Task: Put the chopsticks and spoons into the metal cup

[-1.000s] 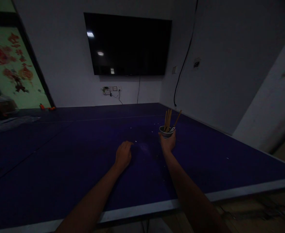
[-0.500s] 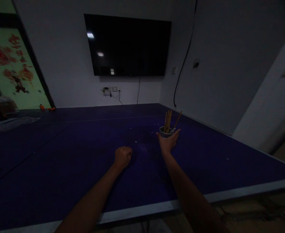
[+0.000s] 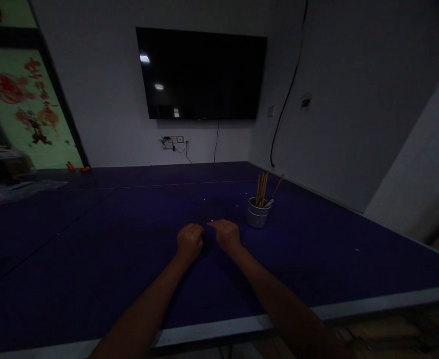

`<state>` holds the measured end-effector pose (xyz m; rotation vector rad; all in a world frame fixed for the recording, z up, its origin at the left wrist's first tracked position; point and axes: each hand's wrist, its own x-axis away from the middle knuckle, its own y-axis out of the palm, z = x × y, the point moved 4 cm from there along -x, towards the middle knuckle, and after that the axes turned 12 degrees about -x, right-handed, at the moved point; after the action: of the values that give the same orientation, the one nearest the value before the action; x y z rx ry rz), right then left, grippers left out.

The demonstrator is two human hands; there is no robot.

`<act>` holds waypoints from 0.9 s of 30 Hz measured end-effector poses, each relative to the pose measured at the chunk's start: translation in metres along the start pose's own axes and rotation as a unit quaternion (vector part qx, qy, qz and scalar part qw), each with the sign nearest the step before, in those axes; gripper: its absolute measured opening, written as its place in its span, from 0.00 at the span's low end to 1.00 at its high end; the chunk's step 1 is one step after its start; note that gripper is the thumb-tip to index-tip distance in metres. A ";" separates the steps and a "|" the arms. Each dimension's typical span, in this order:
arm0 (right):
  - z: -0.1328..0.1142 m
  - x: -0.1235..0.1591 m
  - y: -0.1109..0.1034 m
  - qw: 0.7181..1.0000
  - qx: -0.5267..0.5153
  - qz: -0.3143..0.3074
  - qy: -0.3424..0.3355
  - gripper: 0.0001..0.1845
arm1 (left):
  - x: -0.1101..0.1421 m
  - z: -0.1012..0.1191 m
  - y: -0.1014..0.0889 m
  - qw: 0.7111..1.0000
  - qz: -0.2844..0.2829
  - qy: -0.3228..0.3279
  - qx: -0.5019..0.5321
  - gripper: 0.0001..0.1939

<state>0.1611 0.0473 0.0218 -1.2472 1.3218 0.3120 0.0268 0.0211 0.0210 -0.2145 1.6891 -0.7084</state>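
In the head view, a grey, round cup [image 3: 257,219] stands upright on the dark purple table [image 3: 110,259] with a pale edge, to the right of both hands and a little beyond them. Slim light-brown sticks [image 3: 262,188] rise from it in a bunch; another brown stick [image 3: 278,185] leans out to the right, near a small white piece [image 3: 269,203] at the rim.

The right hand [image 3: 227,235] is apart from the cup, its back nearest to it, the fingers bent and directed left, away from the cup. A tiny white scrap [image 3: 211,220] shows right at those fingertips; whether they pinch it cannot be told.

The left hand [image 3: 189,241] rests lower-left of the cup and well apart from it, its fingers curled into a fist facing the right fingertips, with a narrow gap between the hands.
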 end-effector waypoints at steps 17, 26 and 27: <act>-0.012 -0.009 -0.003 0.977 0.077 -0.126 0.156 0.12 | -0.005 -0.009 -0.009 0.995 0.059 -0.073 -0.019 0.16; -0.009 -0.004 0.003 0.985 0.054 -0.078 0.141 0.12 | -0.002 -0.016 -0.007 0.995 0.064 -0.075 -0.032 0.18; -0.006 -0.003 0.001 0.988 0.051 -0.052 0.138 0.13 | -0.002 -0.016 -0.006 0.995 0.066 -0.075 -0.030 0.19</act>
<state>0.1559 0.0445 0.0255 -1.2990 1.4813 -0.0032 0.0109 0.0226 0.0275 -0.1925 1.5664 -0.5308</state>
